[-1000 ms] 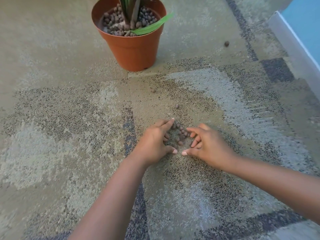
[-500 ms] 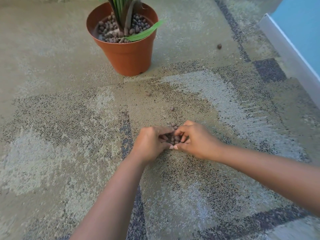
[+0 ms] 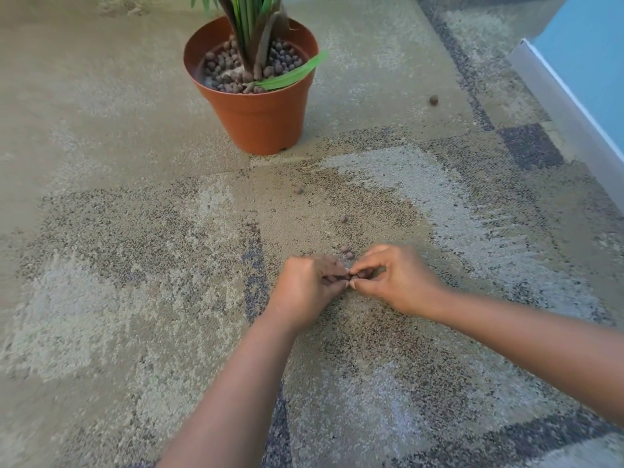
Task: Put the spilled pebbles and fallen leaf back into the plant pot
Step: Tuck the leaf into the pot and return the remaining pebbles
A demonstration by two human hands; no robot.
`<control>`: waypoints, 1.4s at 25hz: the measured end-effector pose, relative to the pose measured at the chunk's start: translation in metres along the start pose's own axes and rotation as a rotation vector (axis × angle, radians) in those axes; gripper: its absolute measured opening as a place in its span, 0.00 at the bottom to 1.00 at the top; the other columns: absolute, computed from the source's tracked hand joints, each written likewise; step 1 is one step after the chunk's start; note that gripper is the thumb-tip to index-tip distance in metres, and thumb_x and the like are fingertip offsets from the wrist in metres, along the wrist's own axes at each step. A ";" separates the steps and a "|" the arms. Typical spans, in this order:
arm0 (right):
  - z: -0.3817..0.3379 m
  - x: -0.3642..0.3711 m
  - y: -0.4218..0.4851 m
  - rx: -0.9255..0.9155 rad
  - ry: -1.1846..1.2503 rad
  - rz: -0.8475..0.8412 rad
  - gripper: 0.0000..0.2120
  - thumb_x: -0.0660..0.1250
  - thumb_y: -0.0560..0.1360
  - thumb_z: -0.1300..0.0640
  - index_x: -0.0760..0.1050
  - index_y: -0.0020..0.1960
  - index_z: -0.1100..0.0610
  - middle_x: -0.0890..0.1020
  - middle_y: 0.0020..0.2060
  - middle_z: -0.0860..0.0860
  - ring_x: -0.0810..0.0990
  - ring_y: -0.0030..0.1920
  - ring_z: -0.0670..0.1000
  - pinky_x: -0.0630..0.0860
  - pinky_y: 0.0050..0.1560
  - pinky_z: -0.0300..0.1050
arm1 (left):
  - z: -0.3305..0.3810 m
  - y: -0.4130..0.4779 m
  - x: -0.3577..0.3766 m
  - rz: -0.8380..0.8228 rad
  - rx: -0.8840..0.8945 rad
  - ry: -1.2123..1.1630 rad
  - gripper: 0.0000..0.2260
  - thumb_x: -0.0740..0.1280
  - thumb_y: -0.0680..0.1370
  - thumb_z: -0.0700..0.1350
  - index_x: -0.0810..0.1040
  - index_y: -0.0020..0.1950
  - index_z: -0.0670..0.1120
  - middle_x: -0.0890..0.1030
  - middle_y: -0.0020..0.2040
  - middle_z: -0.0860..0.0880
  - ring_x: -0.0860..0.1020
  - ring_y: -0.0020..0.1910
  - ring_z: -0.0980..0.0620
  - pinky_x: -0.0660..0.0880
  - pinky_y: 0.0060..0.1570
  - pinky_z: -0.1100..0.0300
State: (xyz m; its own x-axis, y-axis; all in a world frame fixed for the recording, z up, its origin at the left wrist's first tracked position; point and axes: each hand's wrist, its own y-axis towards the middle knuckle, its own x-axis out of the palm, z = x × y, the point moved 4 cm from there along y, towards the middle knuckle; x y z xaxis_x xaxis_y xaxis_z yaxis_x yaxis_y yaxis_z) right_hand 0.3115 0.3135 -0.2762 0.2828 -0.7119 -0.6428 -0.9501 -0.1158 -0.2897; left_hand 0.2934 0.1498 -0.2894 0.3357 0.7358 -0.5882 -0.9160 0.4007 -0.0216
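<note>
The pebbles [image 3: 360, 274] lie in a small cluster on the carpet [image 3: 135, 298] between your hands, a couple just past your fingertips. Your left hand [image 3: 309, 290] and right hand [image 3: 400, 282] meet over them, the fingers of both curled in and pinching the cluster. Stray pebbles [image 3: 343, 218] dot the carpet farther out. Well beyond them the orange plant pot [image 3: 260, 119] stands upright, the loose green leaf [image 3: 292, 75] lying on its pebble filling, tip over the right rim. A white baseboard [image 3: 567, 106] runs along the right.
</note>
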 end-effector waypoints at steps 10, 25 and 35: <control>0.018 -0.020 0.005 0.294 0.450 -0.094 0.09 0.78 0.63 0.57 0.85 0.42 0.49 0.86 0.40 0.48 0.85 0.40 0.49 0.80 0.42 0.40 | -0.012 -0.004 -0.027 0.119 -0.294 -0.431 0.06 0.78 0.68 0.41 0.86 0.43 0.50 0.86 0.41 0.57 0.83 0.38 0.58 0.79 0.38 0.68; -0.078 -0.099 0.072 0.151 0.688 -0.187 0.14 0.75 0.64 0.63 0.81 0.49 0.63 0.85 0.44 0.55 0.86 0.45 0.52 0.80 0.42 0.38 | 0.039 0.087 -0.162 0.289 -0.047 -1.169 0.06 0.76 0.69 0.42 0.86 0.45 0.44 0.86 0.45 0.47 0.84 0.46 0.51 0.78 0.46 0.65; -0.182 -0.111 0.191 -0.156 0.152 0.330 0.23 0.76 0.70 0.54 0.78 0.62 0.59 0.81 0.58 0.55 0.81 0.55 0.50 0.78 0.57 0.44 | 0.031 0.194 -0.231 0.373 -0.162 0.432 0.13 0.70 0.72 0.34 0.84 0.55 0.45 0.85 0.52 0.43 0.82 0.47 0.46 0.78 0.50 0.57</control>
State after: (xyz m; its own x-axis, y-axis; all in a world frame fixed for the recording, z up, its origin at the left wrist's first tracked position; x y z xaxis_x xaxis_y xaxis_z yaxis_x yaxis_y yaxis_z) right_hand 0.0743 0.2446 -0.1309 -0.0529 -0.8213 -0.5681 -0.9986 0.0411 0.0335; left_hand 0.0452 0.0745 -0.1331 -0.1041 0.5082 -0.8549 -0.9882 0.0445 0.1468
